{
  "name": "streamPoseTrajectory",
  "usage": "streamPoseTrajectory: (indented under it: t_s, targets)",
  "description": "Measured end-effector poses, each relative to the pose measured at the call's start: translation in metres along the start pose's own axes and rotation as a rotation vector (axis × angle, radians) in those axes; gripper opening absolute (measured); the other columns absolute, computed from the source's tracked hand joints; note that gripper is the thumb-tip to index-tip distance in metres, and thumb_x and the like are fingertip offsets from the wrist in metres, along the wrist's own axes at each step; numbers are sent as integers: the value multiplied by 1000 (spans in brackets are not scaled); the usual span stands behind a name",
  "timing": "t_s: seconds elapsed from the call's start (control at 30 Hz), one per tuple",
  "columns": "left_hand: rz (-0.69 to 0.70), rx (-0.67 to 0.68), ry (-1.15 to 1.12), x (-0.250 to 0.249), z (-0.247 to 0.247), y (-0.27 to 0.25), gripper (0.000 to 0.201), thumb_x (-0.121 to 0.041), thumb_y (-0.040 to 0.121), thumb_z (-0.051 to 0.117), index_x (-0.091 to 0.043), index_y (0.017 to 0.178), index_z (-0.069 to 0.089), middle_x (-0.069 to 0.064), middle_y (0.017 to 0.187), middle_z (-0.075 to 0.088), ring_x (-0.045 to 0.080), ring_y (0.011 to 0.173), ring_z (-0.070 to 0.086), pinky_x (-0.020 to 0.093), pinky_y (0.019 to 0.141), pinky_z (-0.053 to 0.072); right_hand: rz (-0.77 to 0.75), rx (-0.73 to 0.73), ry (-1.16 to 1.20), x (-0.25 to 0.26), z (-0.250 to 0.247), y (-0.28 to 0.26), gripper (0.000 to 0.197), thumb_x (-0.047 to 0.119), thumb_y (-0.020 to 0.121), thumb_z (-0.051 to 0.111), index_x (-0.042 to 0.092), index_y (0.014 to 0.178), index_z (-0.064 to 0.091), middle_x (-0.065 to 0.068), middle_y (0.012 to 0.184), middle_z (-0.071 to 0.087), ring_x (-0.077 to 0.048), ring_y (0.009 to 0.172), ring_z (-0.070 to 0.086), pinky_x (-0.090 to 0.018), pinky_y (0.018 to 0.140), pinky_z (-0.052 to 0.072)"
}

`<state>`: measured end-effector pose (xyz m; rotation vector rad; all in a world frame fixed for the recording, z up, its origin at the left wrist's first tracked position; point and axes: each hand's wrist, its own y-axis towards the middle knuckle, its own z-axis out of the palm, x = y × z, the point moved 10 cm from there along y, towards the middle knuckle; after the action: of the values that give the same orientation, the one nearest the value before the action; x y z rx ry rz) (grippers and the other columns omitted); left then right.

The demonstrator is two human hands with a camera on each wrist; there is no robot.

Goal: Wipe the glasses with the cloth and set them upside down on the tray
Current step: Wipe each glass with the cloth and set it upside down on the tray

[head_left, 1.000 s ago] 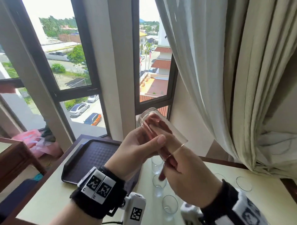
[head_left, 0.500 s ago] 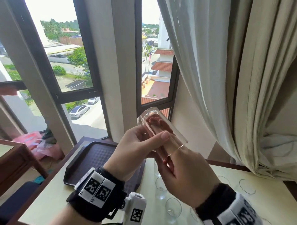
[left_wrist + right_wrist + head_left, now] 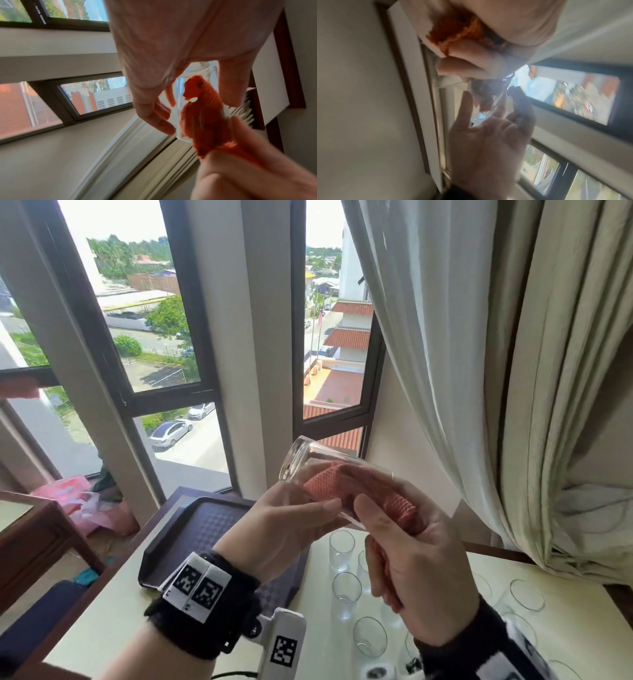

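My left hand (image 3: pixel 301 503) grips a clear glass (image 3: pixel 310 458) held up above the table, tilted with its base toward the window. A pink-red cloth (image 3: pixel 330 484) is stuffed inside it and spills out of the mouth over my right hand (image 3: pixel 406 530), which holds it. In the left wrist view the cloth (image 3: pixel 202 108) fills the glass (image 3: pixel 211 70) between my fingers. The right wrist view shows the cloth (image 3: pixel 453 31) bunched in my right hand. A dark tray (image 3: pixel 191 529) lies on the table, below and left of my hands.
Several more clear glasses (image 3: pixel 340 549) stand upright on the pale table (image 3: pixel 102 628), under and to the right of my hands. A curtain (image 3: pixel 479 371) hangs close on the right, windows stand behind, and a wooden chair (image 3: pixel 37 535) is at the left.
The glass has tipped a little flatter. My right hand has drawn back from the mouth, so more cloth shows outside the glass. My left hand keeps its grip.
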<state>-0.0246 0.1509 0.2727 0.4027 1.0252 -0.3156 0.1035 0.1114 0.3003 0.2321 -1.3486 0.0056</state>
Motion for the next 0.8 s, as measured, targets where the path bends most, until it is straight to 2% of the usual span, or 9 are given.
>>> streamPoseTrajectory:
  t_s: [0.07,0.13,0.27,0.37,0.47,0.6,0.63,0.7,0.8]
  targets:
    - [-36,-67,-51,3,-1,-2,54,-35,84,86,-7,128,72,20,124,70,33,117,67,39,98,60,-97,-53,-177,8,-3,-4,20,28,90,74,42,104,73,-4,48,57,-20,28,45,-20,31,35]
    - [-55,-181,-87,4,-5,-3,60,-60,85,77,-10,119,79,21,122,72,32,112,71,36,90,63,-230,-101,-317,16,-5,-8,23,26,91,76,42,107,71,5,59,66,-18,32,53,-20,35,41]
    - [8,-289,-113,5,-11,-4,50,-50,92,66,-5,108,80,19,106,75,25,90,76,29,78,65,-349,-109,-519,27,1,-17,30,21,90,80,32,116,71,11,79,74,-10,45,64,-20,46,52]
    - [24,-273,-142,12,-14,-5,70,-51,89,75,5,130,67,28,124,67,34,106,69,36,94,62,-101,27,-339,12,6,-10,38,10,92,76,40,114,69,3,58,67,-16,31,52,-22,32,40]
    - [46,-223,-187,19,-13,-4,101,-50,76,92,8,147,47,35,135,55,38,110,64,40,100,59,136,189,-1,-4,18,-8,41,-4,90,71,27,117,72,-16,50,56,-15,26,44,-16,30,31]
    - [107,-153,-188,11,-8,0,82,-40,65,102,-10,134,69,23,119,67,29,99,73,39,87,65,385,423,623,-11,40,-11,43,-15,85,63,-5,127,64,-16,67,61,-12,38,60,-16,29,33]
    - [116,-123,-174,8,-5,1,78,-37,68,101,-13,135,69,21,118,67,30,100,72,39,86,64,387,515,718,-4,47,-13,35,-12,93,53,-5,125,65,-13,76,66,-12,50,67,-15,36,39]
    - [127,-69,-153,1,-4,2,71,-28,76,96,-13,138,67,21,121,68,31,105,71,40,87,64,319,616,812,6,46,-11,45,-7,104,26,-2,122,67,-9,94,73,-9,70,71,-16,50,41]
    - [144,-16,-133,-4,-7,1,79,-14,83,89,-9,152,51,20,132,66,31,116,69,41,96,62,318,730,881,9,52,-14,52,-1,104,19,0,121,68,-7,103,74,-7,64,50,-17,56,42]
